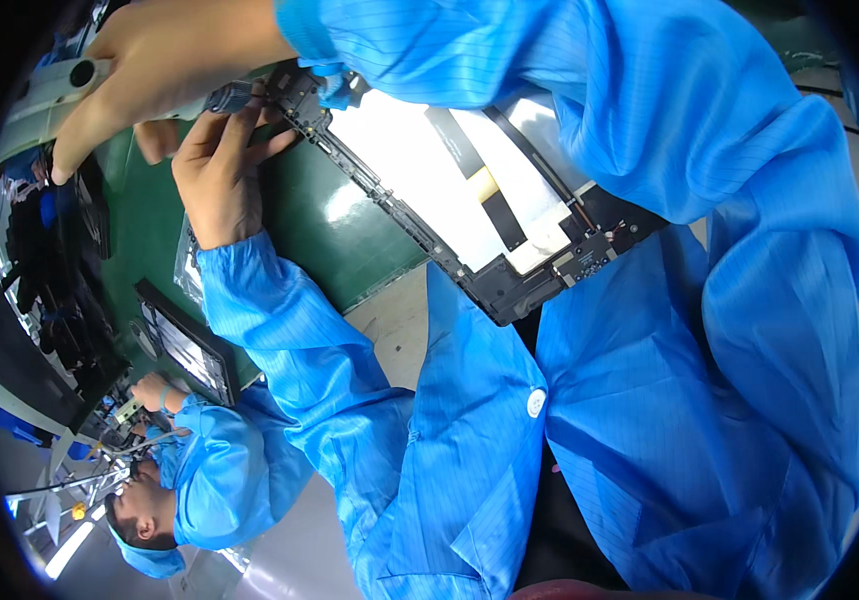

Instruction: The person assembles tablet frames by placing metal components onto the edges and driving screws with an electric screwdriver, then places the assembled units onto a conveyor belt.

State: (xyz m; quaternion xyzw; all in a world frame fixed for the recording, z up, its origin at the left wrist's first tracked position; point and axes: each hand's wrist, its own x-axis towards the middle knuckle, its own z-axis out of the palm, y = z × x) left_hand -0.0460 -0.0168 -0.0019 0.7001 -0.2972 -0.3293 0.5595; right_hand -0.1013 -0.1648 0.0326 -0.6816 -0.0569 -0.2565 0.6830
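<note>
An opened tablet-like device (404,150), with a black frame and a silvery inside, lies slanted before me. A dark flat cable with a yellow patch (486,190) runs across it. At its far left corner is my left hand (221,180), fingers pinched on a small dark grey ribbed piece (231,97). My right arm crosses over the device's far part. Beyond the left hand, my right hand (164,50) curls its fingers down over a pale green bar with a round hole (54,95); what its fingertips hold is hidden.
The device lies over a green work surface (324,220), and its near corner reaches past the edge toward my lap. Left of my forearm lies another black-framed device (189,340). A co-worker in blue (234,475) sits at lower left. Dark parts (49,260) crowd the far left.
</note>
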